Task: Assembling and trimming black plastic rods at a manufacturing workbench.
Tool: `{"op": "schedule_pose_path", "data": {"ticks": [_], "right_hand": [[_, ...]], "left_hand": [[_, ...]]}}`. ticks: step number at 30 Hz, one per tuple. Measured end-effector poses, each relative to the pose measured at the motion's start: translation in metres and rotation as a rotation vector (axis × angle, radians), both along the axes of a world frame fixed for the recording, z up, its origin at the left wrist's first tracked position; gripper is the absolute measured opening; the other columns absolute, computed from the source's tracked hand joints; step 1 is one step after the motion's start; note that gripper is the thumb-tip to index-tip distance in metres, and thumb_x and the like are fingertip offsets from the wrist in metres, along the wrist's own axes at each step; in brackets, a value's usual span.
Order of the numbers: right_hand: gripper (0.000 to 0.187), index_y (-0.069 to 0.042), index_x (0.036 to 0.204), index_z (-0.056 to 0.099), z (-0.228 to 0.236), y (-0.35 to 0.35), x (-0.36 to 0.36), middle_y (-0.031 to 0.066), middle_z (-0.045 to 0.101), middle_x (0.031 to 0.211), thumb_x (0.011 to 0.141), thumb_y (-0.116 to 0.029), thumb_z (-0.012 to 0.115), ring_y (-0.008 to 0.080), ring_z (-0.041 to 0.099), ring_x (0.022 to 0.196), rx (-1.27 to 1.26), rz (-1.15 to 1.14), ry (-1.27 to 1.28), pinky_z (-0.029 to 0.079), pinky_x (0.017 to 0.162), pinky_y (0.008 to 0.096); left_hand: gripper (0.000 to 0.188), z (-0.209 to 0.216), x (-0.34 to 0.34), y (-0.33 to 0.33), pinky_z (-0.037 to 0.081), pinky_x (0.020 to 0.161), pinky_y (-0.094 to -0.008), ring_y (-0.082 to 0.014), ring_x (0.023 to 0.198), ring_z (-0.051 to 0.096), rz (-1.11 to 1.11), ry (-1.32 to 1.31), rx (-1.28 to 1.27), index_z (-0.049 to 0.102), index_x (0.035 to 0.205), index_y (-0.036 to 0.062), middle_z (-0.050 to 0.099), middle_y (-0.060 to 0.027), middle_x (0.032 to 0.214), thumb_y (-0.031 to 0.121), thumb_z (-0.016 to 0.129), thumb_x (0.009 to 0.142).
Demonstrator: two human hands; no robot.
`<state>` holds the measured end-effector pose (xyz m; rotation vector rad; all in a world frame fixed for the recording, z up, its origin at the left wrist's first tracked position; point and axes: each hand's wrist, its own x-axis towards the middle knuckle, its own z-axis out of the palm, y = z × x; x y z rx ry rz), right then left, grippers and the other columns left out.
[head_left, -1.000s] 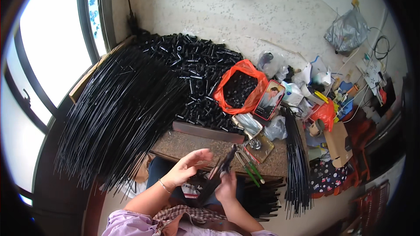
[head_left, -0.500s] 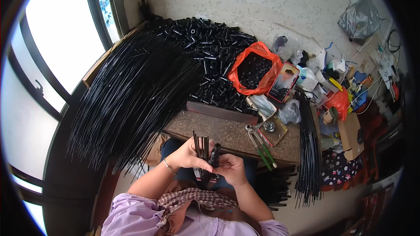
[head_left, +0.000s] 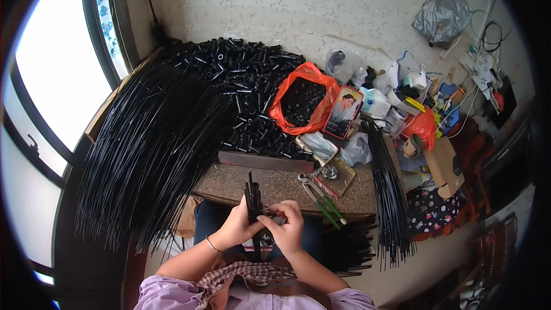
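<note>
My left hand [head_left: 235, 228] grips a small bundle of thin black rods [head_left: 252, 198] that stands upright over my lap, its tips rising above the stone slab [head_left: 275, 186]. My right hand [head_left: 287, 227] is closed beside it on the same bundle, with a short black tube at the fingertips. A big fan of long black rods [head_left: 149, 143] lies to my left. Behind the slab sits a heap of short black tubes [head_left: 247, 92].
An orange bag [head_left: 301, 100] full of black tubes sits behind the slab, with a phone [head_left: 342, 112] leaning next to it. Pliers [head_left: 321, 198] lie on the slab's right end. Another bundle of black rods [head_left: 387, 189] hangs at the right, beside cluttered bags and boxes.
The rod bundle has swung from tilted right to upright between my hands. Both hands have come together at the slab's front edge, and the view has shifted.
</note>
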<state>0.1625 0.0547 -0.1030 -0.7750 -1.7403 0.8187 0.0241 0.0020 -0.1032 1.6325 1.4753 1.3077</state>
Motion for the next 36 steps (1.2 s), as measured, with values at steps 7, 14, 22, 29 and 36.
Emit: {"op": "schedule_pose_path", "data": {"ticks": [7, 14, 22, 29, 36], "right_hand": [[0.026, -0.004, 0.087, 0.056, -0.030, 0.005, 0.000, 0.0022, 0.053, 0.088, 0.068, -0.002, 0.075, 0.0079, 0.050, 0.077, -0.239, 0.199, 0.195, 0.041, 0.065, 0.0203], [0.054, -0.007, 0.106, 0.044, -0.023, 0.021, 0.005, -0.0002, 0.047, 0.090, 0.065, -0.009, 0.079, 0.0059, 0.044, 0.075, -0.802, 0.502, 0.373, 0.042, 0.065, 0.0195], [0.016, -0.003, 0.066, 0.057, 0.038, 0.006, 0.000, 0.0053, 0.052, 0.064, 0.067, -0.001, 0.073, 0.0179, 0.052, 0.058, 0.115, 0.029, -0.007, 0.041, 0.051, 0.0272], [0.019, -0.001, 0.084, 0.064, 0.053, 0.010, 0.066, 0.0084, 0.058, 0.075, 0.066, 0.000, 0.069, 0.0245, 0.056, 0.064, 0.690, -0.040, -0.296, 0.047, 0.058, 0.0319], [0.047, -0.013, 0.114, 0.052, -0.056, 0.045, 0.120, 0.0158, 0.044, 0.110, 0.069, -0.005, 0.064, 0.0324, 0.045, 0.101, 0.138, -0.349, -1.190, 0.041, 0.085, 0.0404]], "left_hand": [[0.021, -0.004, 0.008, 0.015, 0.045, 0.072, -0.0283, -0.0133, 0.077, 0.054, -0.063, -0.198, -0.022, 0.053, 0.089, 0.0010, 0.055, -0.0047, 0.081, -0.006, 0.061, 0.071], [0.021, -0.006, 0.013, 0.008, 0.047, 0.069, -0.0257, -0.0093, 0.076, 0.055, -0.089, -0.399, 0.018, 0.058, 0.090, -0.0006, 0.060, -0.0039, 0.081, -0.007, 0.058, 0.070], [0.020, 0.028, 0.004, 0.022, 0.047, 0.070, -0.0283, -0.0141, 0.079, 0.056, -0.104, -0.282, 0.046, 0.050, 0.095, -0.0013, 0.058, -0.0070, 0.084, -0.002, 0.058, 0.076], [0.019, 0.090, -0.011, -0.003, 0.043, 0.063, -0.0258, -0.0107, 0.070, 0.053, -0.186, -0.446, 0.199, 0.049, 0.079, 0.0039, 0.053, -0.0018, 0.073, 0.002, 0.067, 0.076], [0.024, 0.072, 0.006, 0.002, 0.043, 0.058, -0.0230, -0.0075, 0.062, 0.055, -0.026, -0.172, 0.166, 0.053, 0.091, 0.0022, 0.059, -0.0040, 0.069, 0.007, 0.070, 0.074]]}}
